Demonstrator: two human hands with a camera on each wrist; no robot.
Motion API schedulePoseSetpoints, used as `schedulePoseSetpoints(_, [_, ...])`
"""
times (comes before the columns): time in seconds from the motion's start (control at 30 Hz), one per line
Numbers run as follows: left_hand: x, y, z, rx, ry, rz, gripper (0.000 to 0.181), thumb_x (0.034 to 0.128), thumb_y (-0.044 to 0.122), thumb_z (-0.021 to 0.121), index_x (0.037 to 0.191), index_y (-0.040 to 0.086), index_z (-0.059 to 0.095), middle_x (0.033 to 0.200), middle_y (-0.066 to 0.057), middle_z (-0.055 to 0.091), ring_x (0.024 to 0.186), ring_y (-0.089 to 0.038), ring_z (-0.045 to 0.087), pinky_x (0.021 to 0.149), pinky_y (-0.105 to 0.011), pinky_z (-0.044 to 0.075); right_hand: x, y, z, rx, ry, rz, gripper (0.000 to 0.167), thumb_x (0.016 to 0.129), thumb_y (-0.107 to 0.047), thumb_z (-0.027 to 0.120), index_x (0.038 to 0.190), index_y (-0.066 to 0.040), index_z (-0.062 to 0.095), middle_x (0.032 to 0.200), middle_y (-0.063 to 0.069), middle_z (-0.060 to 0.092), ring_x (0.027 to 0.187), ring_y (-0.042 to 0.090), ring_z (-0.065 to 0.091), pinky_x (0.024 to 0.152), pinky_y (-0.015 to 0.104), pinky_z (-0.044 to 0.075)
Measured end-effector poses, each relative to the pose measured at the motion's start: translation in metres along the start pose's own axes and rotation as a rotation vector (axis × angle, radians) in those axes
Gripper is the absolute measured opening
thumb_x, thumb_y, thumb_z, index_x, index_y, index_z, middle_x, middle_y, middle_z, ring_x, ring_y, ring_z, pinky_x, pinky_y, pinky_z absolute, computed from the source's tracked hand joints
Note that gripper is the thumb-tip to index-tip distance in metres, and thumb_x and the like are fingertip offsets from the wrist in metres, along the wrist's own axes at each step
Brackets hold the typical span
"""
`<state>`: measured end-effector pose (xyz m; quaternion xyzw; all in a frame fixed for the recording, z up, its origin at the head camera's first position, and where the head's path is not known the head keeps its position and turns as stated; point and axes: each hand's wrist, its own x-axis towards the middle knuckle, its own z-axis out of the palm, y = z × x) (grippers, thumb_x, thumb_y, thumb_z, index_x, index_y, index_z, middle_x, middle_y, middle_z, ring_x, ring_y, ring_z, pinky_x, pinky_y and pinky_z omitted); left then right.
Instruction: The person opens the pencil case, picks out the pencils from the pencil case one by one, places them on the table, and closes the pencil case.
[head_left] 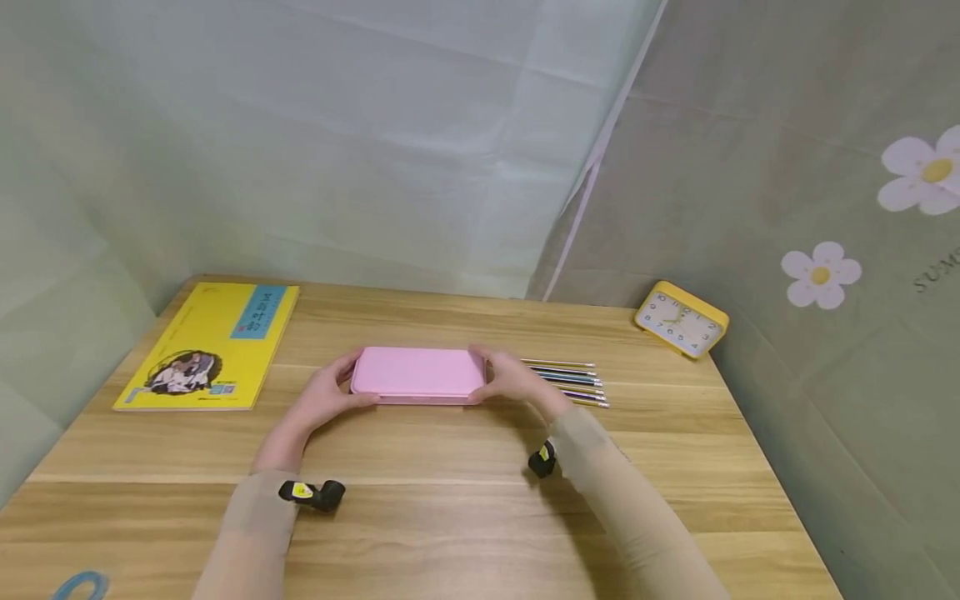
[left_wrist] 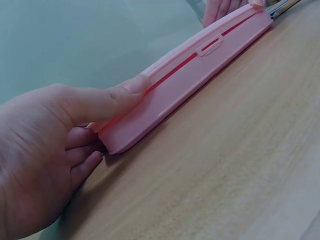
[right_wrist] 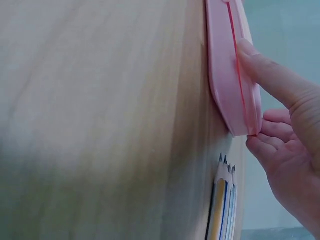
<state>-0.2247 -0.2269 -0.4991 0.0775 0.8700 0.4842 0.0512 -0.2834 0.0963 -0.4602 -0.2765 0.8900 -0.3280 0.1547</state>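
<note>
A pink pencil case (head_left: 420,371) lies flat on the wooden table, its lid down. In the left wrist view, a thin red line runs along the seam of the case (left_wrist: 175,75), with a small clasp at the middle. My left hand (head_left: 324,398) grips the left end, thumb on the front edge and fingers round the back. At the other end my right hand (head_left: 516,382) holds the case the same way, its thumb (right_wrist: 272,75) over the seam. Several pencils (head_left: 573,377) lie side by side just right of the case, partly hidden by the right hand.
A yellow book (head_left: 217,333) lies at the table's back left. In the back right corner stands a yellow clock (head_left: 681,321). Part of a blue ring-shaped thing (head_left: 81,583) shows at the front left. Cloth curtains (head_left: 420,150) hang behind the table and at its sides.
</note>
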Motion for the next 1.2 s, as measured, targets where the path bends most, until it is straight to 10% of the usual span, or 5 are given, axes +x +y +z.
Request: schedulePoseSetpoints(1.2, [-0.0095, 0.0001, -0.0012, 0.033, -0.002, 0.030, 0.103, 0.0762, 0.030, 0.085, 0.149, -0.012, 0.024, 0.153, -0.034, 0.027, 0.139, -0.050, 0.032, 0.115, -0.057, 0.031, -0.0084, -0.0008, 0.0095, -0.058, -0.003, -0.054, 0.098, 0.070, -0.023, 0.088, 0.146, 0.010, 0.035, 0.153, 0.025, 0.035, 0.145, 0.034, 0.032, 0.122, 0.040, 0.025])
